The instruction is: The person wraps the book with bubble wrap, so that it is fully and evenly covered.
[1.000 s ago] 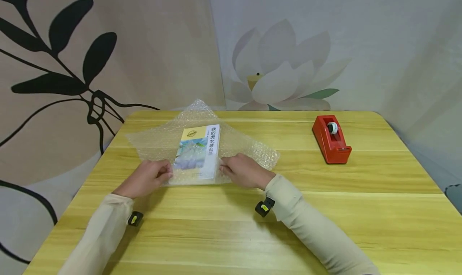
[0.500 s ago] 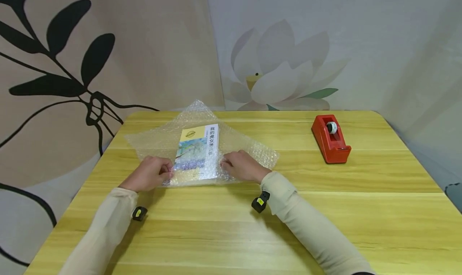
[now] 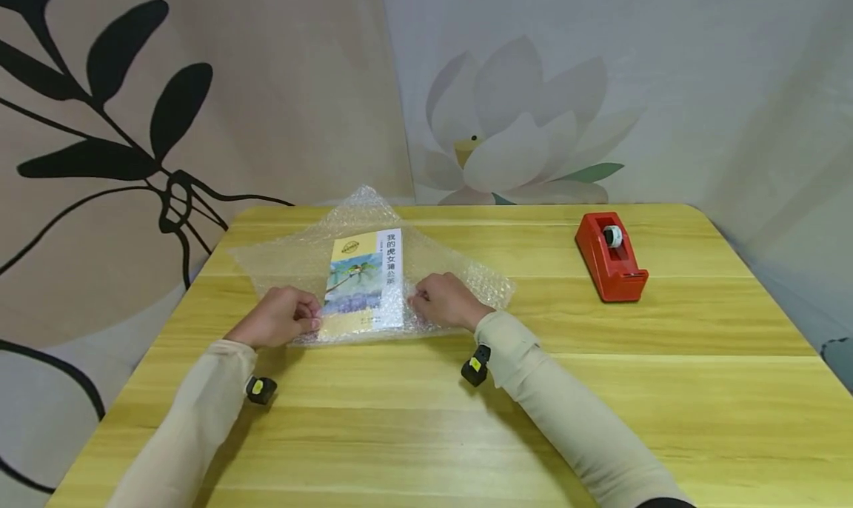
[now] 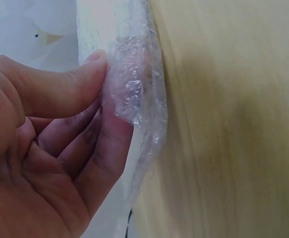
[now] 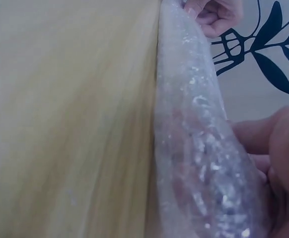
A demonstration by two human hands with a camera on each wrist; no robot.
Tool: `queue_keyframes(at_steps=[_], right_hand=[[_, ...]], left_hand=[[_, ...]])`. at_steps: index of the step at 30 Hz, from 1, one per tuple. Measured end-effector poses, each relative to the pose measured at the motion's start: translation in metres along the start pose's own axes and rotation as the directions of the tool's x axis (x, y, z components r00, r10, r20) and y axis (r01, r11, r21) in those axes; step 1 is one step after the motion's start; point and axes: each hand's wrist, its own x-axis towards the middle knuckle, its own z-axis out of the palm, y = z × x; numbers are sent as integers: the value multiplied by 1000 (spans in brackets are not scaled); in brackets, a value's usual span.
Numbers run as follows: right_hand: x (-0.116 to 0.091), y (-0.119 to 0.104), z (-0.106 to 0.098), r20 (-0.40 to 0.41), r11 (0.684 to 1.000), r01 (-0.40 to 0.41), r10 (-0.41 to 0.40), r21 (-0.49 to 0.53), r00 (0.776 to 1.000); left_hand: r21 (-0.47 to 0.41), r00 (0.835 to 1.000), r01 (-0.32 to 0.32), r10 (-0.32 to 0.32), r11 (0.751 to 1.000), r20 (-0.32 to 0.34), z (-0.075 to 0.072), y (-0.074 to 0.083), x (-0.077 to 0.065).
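A book with a yellow, blue and white cover lies on a sheet of bubble wrap, which is set cornerwise on the table. The near edge of the wrap is folded up over the lower part of the cover. At the book's lower left, my left hand pinches the folded wrap; the left wrist view shows the wrap between thumb and fingers. My right hand grips the fold just right of the book. Its fingertips are partly hidden behind the wrap in the right wrist view.
A red tape dispenser with a white roll stands at the back right of the wooden table. A wall covering with printed leaves and a lotus rises behind the table's far edge.
Both hands have shifted slightly, the right one a little away from me. The folded wrap lies further over the lower cover, and the book has slid slightly left.
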Motion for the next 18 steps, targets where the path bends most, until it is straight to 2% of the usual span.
queue_keyframes(at_steps=[8, 13, 18], right_hand=[[6, 3, 3, 8, 997, -73, 73, 17, 997], [7, 2, 4, 9, 996, -85, 85, -2, 996], [10, 0, 3, 23, 996, -89, 90, -3, 996]], left_hand=[[-76, 1000, 7, -5, 997, 21, 2, -3, 1], [-114, 999, 11, -8, 993, 34, 2, -5, 0], [-160, 998, -7, 18, 987, 66, 2, -7, -1]])
